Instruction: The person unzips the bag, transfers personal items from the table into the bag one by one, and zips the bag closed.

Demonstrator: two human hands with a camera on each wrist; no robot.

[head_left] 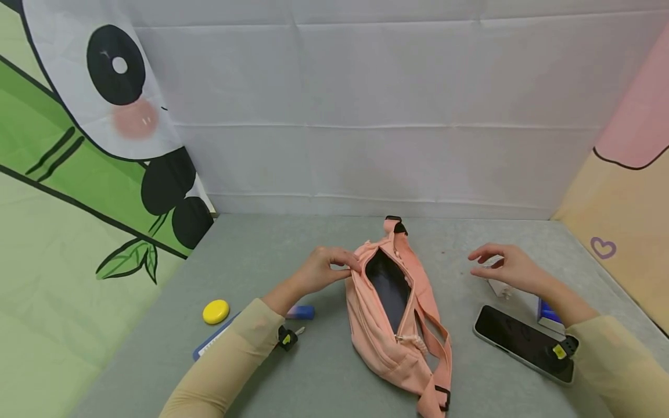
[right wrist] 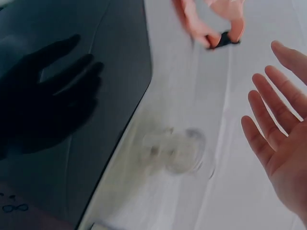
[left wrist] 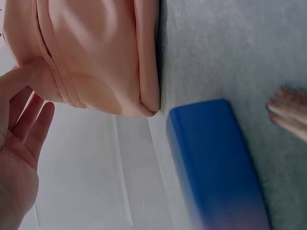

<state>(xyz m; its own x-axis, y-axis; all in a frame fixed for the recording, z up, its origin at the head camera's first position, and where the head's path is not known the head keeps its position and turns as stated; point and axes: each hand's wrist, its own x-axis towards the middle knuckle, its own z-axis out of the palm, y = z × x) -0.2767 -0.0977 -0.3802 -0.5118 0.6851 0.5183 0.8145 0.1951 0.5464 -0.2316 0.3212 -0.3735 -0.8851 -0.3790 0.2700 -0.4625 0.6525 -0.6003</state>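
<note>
A pink waist bag (head_left: 384,325) lies on the grey table with its zipped pocket gaping, showing a dark lining (head_left: 387,284). My left hand (head_left: 328,268) pinches the left edge of that opening between thumb and fingers; in the left wrist view the bag's pink cloth (left wrist: 91,52) is at the fingertips. To the right of the bag, my right hand (head_left: 514,270) hovers empty with its fingers spread and slightly bent. Just below it is a small clear and whitish thing (head_left: 500,287), blurred in the right wrist view. A black-screened phone (head_left: 522,342) lies nearer.
A yellow round object (head_left: 216,312) sits at the left. A long blue object (head_left: 300,312) lies partly under my left forearm. The right forearm partly covers a blue and white box (head_left: 549,315). A white cloth wall (head_left: 376,116) stands behind the table.
</note>
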